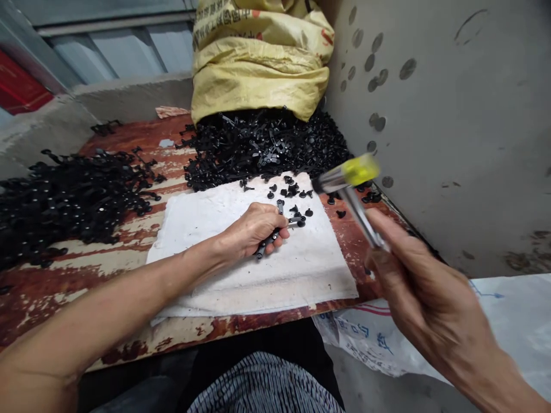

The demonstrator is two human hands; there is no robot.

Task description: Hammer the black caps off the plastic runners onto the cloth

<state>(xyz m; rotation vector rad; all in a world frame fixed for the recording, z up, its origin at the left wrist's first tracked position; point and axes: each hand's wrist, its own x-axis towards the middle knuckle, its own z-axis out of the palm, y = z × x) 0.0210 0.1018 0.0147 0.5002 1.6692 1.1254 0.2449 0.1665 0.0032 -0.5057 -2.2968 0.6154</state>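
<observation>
We read this as a rough small-parts workshop, not a home or office. Evidence: worn, red-painted wooden workbench [51, 304] with a folded white cloth [258, 287] on top; heaps of black plastic parts [262, 149] piled across it; yellow woven sack [258, 63] slumped behind them. We also see a scuffed grey concrete wall [430, 126] with dark round marks, bare concrete floor [365, 378], a printed white woven sack [387, 338] and metal wall panels [120, 51].
</observation>
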